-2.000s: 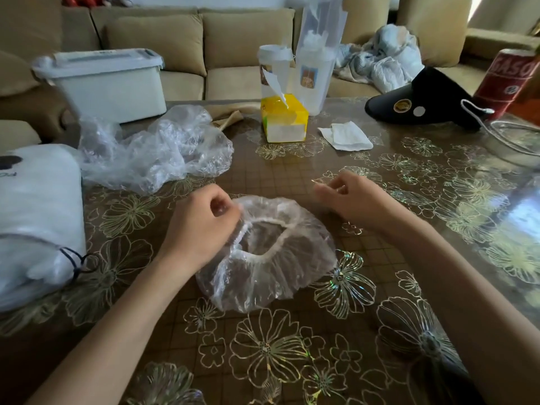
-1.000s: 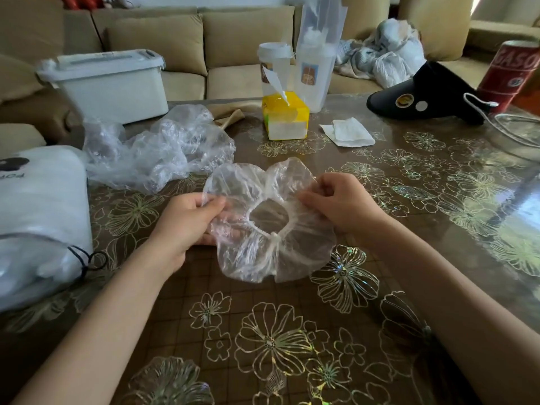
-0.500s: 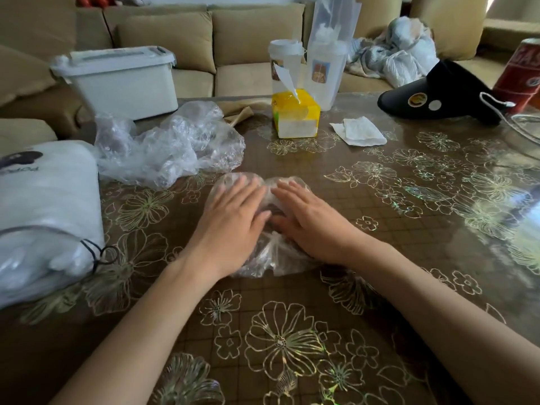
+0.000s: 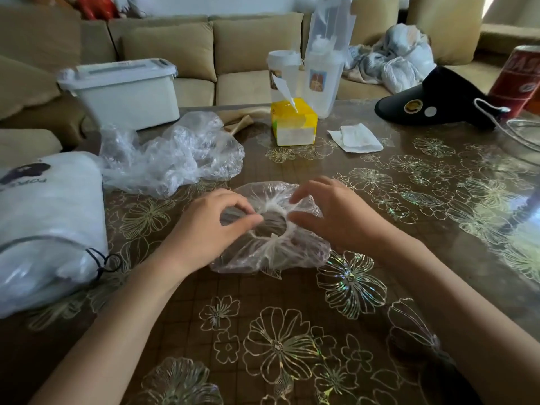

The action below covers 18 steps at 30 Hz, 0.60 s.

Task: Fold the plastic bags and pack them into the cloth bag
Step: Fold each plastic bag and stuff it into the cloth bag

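Observation:
A clear plastic bag (image 4: 271,252) with a gathered elastic rim lies on the table in front of me, its round opening facing up. My left hand (image 4: 209,229) pinches the rim on the left side between thumb and curled fingers. On the right side of the rim, my right hand (image 4: 331,217) pinches the film with curved fingers and thumb. A loose pile of crumpled clear plastic bags (image 4: 172,153) sits behind, to the left. The white cloth drawstring bag (image 4: 49,217) lies bulging at the left edge.
A brown flower-patterned table (image 4: 292,331) holds a yellow tissue box (image 4: 293,122), a folded tissue (image 4: 355,137), two plastic cups in a bag (image 4: 324,80), a black visor cap (image 4: 432,102) and a red can (image 4: 523,80). A white lidded bin (image 4: 122,92) stands at back left.
Half a second ago both palms pressed the bag flat. Both hands have since lifted and now pinch its rim, and the opening shows again.

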Tool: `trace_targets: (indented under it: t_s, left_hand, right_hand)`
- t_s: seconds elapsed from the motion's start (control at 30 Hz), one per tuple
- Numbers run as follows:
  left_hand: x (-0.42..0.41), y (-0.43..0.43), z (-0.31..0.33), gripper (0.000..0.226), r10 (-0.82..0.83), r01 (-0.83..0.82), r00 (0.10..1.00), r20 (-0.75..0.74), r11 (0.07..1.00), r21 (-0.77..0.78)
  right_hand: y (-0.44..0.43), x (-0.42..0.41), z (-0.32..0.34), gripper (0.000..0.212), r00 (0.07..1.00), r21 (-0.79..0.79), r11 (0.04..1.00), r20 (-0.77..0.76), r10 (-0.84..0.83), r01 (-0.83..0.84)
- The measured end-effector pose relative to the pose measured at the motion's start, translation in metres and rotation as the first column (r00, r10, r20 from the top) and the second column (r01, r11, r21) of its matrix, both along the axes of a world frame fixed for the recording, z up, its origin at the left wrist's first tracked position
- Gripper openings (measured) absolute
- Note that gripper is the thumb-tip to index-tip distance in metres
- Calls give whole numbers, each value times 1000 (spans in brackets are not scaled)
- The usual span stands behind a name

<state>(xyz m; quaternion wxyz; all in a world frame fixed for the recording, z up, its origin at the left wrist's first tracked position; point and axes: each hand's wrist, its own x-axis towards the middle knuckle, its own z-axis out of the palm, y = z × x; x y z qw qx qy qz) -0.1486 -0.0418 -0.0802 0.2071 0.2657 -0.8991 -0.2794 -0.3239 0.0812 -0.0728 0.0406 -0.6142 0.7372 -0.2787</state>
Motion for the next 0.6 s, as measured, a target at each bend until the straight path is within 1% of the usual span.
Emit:
trace_targets:
  t_s: [0.03, 0.07, 0.1, 0.13, 0.17, 0.2, 0.23, 0.3, 0.33, 0.4, 0.43, 0.47, 0.5, 0.53, 0.57, 0.6]
  left_hand:
    - [0, 4, 6, 47, -54, 54, 999, 2, 994, 99]
    - [0, 8, 11, 51, -114, 104, 992, 45, 977, 188]
    - [1, 10, 14, 56, -172, 138, 978, 118, 957, 255]
    - [0, 12, 14, 64, -221, 156, 952, 210, 945, 287]
    - [1, 12, 13, 72, -250, 166, 920, 302, 946, 277]
    - [1, 12, 12, 77, -261, 177, 891, 371, 953, 245]
    - [1, 10, 11, 78, -263, 188, 878, 401, 958, 217]
    - [1, 7, 10, 67, -256, 199, 897, 360, 962, 188]
    - [1, 4, 11, 58, -240, 193, 916, 322, 966, 170]
    - [3, 0, 11, 43, -182, 151, 950, 254, 979, 135]
    - [5, -2, 11, 35, -160, 135, 966, 203, 982, 135]
    - [6, -4, 10, 28, -145, 123, 979, 141, 981, 149]
    - [7, -6, 9, 21, -120, 104, 989, 82, 979, 173]
    - [8, -9, 7, 15, -78, 69, 996, 39, 978, 195]
    - [9, -12, 5, 12, -28, 25, 1000, 11, 976, 215]
    - [10, -14, 2, 11, 16, -12, 1000, -13, 970, 243]
  right_hand:
    - [3, 4, 8, 40, 991, 46, 997, 117, 62, -68]
    - [6, 9, 13, 45, 972, 140, 980, 208, 108, -138]
    - [8, 12, 16, 51, 966, 254, 949, 223, 129, -186]
    - [9, 14, 14, 55, 976, 364, 911, 166, 140, -193]
    - [9, 14, 11, 55, 985, 428, 887, 96, 147, -174]
    - [8, 14, 8, 49, 987, 443, 882, 56, 153, -162]
    - [5, 12, 5, 39, 987, 408, 899, 55, 149, -159]
    - [2, 8, 2, 19, 991, 272, 954, 75, 110, -126]
    - [2, 6, 2, 13, 992, 209, 974, 110, 67, -89]
    - [0, 2, 1, 12, 976, 140, 990, 218, -8, -23]
    - [1, 1, 1, 14, 963, 120, 993, 267, -18, -15]
    - [1, -2, 0, 20, 949, 111, 993, 316, -4, -33]
    - [2, -3, 0, 32, 931, 140, 987, 363, 22, -78]
    - [1, -5, -2, 51, 920, 199, 972, 390, 37, -124]
    - [1, -4, -4, 69, 933, 257, 958, 360, 28, -128]
    - [-1, -3, -8, 76, 952, 273, 957, 305, 7, -94]
